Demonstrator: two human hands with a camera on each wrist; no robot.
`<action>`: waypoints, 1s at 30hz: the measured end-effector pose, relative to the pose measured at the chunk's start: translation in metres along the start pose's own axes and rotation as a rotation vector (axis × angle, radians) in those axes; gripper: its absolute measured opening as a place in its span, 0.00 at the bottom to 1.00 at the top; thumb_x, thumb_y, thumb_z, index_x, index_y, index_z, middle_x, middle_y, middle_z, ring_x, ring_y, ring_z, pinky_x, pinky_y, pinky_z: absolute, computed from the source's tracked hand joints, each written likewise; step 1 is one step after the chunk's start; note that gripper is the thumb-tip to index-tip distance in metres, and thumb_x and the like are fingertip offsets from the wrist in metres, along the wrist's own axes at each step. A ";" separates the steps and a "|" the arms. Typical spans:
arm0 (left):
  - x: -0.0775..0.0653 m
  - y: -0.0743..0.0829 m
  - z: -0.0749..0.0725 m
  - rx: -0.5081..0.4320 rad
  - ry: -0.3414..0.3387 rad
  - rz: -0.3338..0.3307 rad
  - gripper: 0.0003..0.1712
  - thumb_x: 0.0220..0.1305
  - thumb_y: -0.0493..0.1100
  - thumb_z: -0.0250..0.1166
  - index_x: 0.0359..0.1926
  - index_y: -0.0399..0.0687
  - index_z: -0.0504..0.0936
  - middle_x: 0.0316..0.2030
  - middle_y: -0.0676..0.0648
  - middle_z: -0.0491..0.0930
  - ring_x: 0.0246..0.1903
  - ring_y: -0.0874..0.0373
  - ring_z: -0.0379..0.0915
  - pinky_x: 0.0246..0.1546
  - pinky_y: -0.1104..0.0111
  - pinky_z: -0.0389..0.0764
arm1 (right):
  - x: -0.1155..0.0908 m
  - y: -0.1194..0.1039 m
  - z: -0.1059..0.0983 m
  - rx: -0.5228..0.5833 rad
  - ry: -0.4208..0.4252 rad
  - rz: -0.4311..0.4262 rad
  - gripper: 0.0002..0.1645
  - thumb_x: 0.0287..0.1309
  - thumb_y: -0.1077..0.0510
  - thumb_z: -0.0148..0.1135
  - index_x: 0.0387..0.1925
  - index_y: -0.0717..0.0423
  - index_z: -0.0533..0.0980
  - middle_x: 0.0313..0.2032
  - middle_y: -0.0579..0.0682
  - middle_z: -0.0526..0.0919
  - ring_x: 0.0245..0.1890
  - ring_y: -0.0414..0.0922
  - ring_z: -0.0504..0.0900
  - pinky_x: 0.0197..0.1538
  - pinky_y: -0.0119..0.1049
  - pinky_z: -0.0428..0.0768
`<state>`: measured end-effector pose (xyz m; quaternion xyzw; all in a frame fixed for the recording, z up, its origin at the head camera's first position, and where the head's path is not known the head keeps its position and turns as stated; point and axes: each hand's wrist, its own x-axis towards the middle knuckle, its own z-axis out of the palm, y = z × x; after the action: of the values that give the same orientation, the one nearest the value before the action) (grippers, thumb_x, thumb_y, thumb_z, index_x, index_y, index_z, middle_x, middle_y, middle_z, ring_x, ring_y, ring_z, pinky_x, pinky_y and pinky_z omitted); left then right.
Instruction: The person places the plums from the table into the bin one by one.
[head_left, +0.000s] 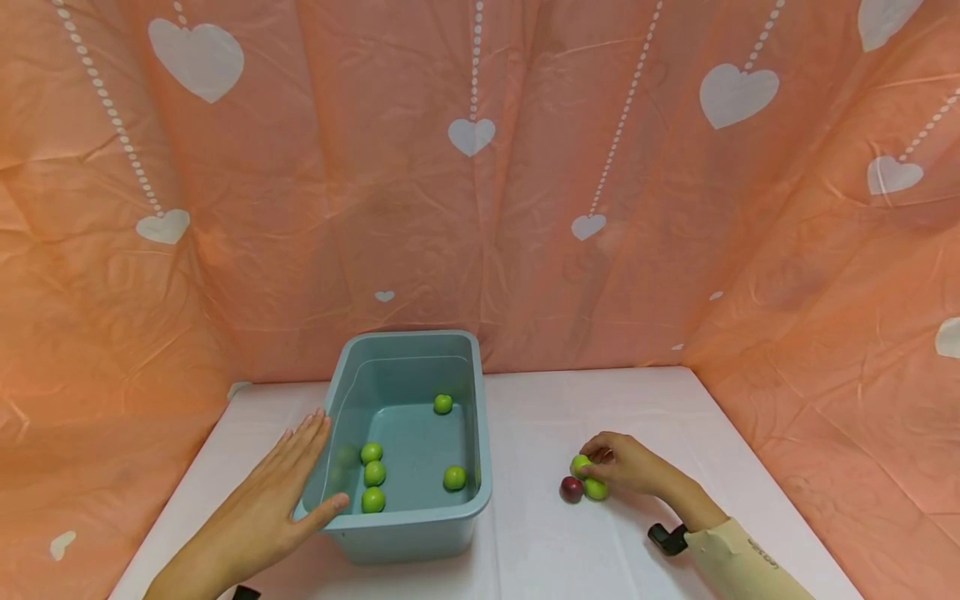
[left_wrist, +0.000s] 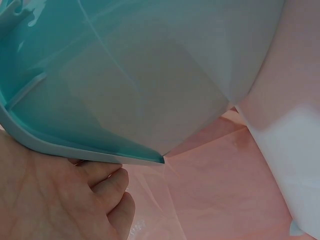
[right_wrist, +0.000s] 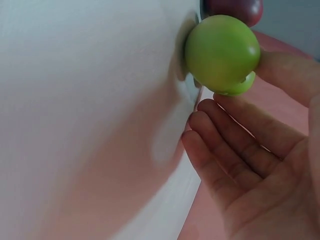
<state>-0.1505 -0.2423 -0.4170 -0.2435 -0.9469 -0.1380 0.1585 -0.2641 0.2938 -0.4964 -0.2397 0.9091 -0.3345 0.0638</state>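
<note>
Cloth (head_left: 405,267), orange-pink and creased, hangs behind and to both sides of me, printed with pale hearts on dotted strings. Before it lies the white surface (head_left: 532,442), carrying everything I handle. On its left half stands my blue-grey bin (head_left: 408,540), upright, its long sides running away from me and its far end near the cloth.

My left hand (head_left: 277,483) lies along the bin's left rim, fingers straight and mostly side by side, thumb spread away from them at the near corner. A cream sleeve (head_left: 742,558) with small dark lettering covers my right forearm. My right hand (head_left: 630,462) is out to the right of the bin, well apart from it, low over the surface; its thumb and index finger pinch the far fruit (head_left: 579,463), a green one, and the other fingers bend loosely beside it. A black clip (head_left: 667,540) sits at that wrist.

Just beside the pinched one, on my side of it, the near fruit (head_left: 597,489), also green, lies on the surface. Left of that is the red fruit (head_left: 572,490), dark and shiny. Five green fruits (head_left: 374,473) lie on the bin's floor: three in a row by the left wall, one near the right wall, one farther back.
</note>
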 end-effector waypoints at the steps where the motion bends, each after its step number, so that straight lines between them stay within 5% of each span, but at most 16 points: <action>1: 0.000 0.000 0.000 0.000 0.000 -0.001 0.58 0.70 0.65 0.69 0.83 0.31 0.57 0.82 0.32 0.55 0.81 0.36 0.53 0.78 0.81 0.26 | 0.000 0.000 0.000 0.001 -0.001 0.003 0.15 0.65 0.51 0.77 0.46 0.56 0.86 0.40 0.40 0.85 0.42 0.38 0.82 0.49 0.35 0.85; 30: -0.001 -0.001 0.001 0.006 0.016 0.013 0.58 0.69 0.63 0.72 0.82 0.31 0.58 0.82 0.32 0.56 0.81 0.36 0.54 0.79 0.79 0.28 | 0.024 -0.020 -0.010 -0.080 0.113 -0.156 0.14 0.68 0.56 0.75 0.51 0.56 0.86 0.45 0.42 0.87 0.47 0.48 0.87 0.56 0.44 0.88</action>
<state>-0.1502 -0.2429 -0.4180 -0.2480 -0.9444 -0.1360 0.1675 -0.2804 0.2751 -0.4747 -0.2930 0.9024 -0.3150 -0.0234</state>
